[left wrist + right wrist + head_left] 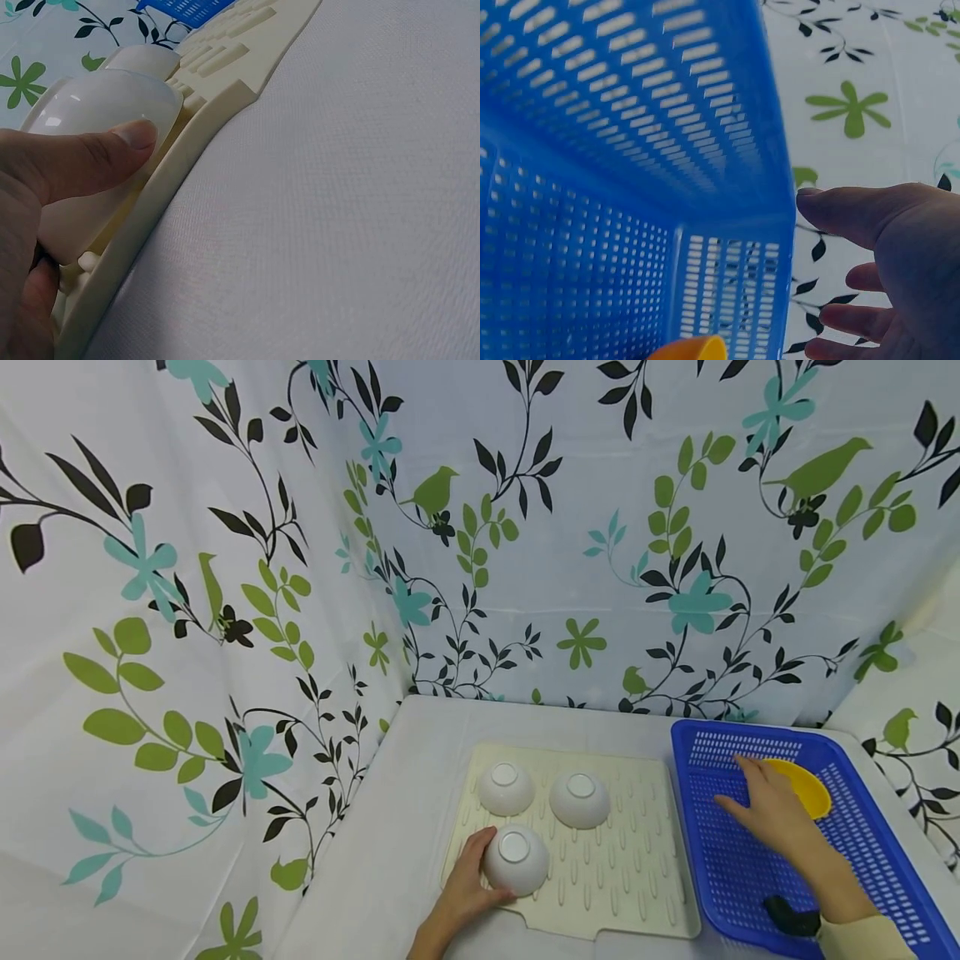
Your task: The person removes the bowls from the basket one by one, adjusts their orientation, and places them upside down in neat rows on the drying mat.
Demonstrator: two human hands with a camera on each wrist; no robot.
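My left hand point(468, 885) grips an upside-down white bowl point(516, 860) at the near left of a cream drying mat point(630, 860), fingers round its left side and thumb at the near side. The left wrist view shows the thumb lying along the glossy bowl point(112, 97), close to the mat's raised edge point(172, 165). Over the blue basket point(720, 852) hangs my right hand point(772, 806), fingers extended, thumb apart, holding nothing. Beside it in the basket is a yellow bowl point(806, 785), partly behind the hand; its rim point(697, 349) shows low in the right wrist view.
Two more upturned white bowls stand farther back on the mat, one on the left point(506, 789) and one to its right point(580, 800). A dark object point(791, 917) shows by the right wrist. A patterned curtain point(525, 568) borders the white table point(375, 843).
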